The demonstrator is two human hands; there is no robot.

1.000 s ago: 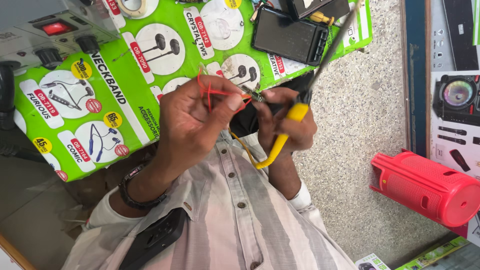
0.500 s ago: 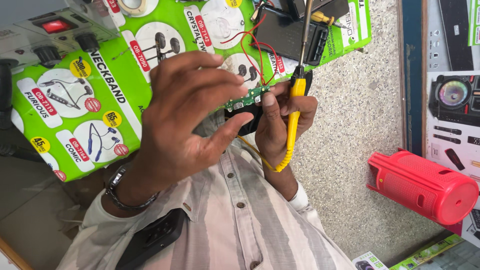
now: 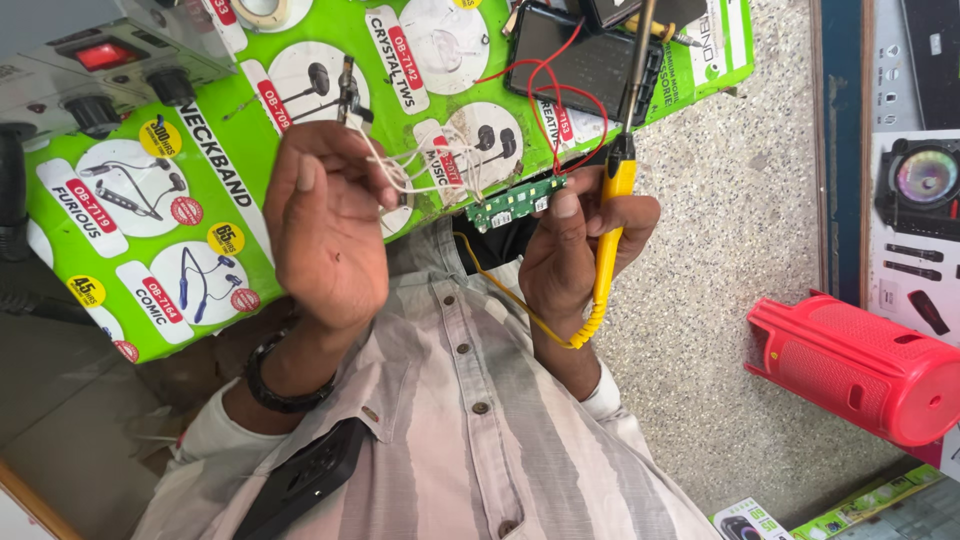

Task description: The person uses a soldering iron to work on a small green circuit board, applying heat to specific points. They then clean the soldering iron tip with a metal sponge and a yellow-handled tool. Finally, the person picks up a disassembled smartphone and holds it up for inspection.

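My left hand [image 3: 325, 225] is raised with its fingers pinched on thin white wires [image 3: 420, 175] that run to a small green circuit board [image 3: 512, 203]. A small dark part [image 3: 348, 92] sticks up above the fingertips. My right hand [image 3: 570, 255] grips a yellow-handled soldering iron [image 3: 612, 215] with its tip pointing away from me, and its thumb presses the board's edge. Red wires [image 3: 550, 100] loop from the board to a black device [image 3: 580, 62] on the bench.
A green printed mat [image 3: 210, 200] with earphone pictures covers the bench. A grey power unit with a red switch [image 3: 100, 55] stands far left. A red cylindrical speaker [image 3: 850, 365] lies at right on speckled stone. A black phone [image 3: 300, 480] sits in my shirt pocket.
My left hand has moved left, off the circuit board, drawing the white wires out with it. The board now shows in full. The right hand and iron have hardly moved.
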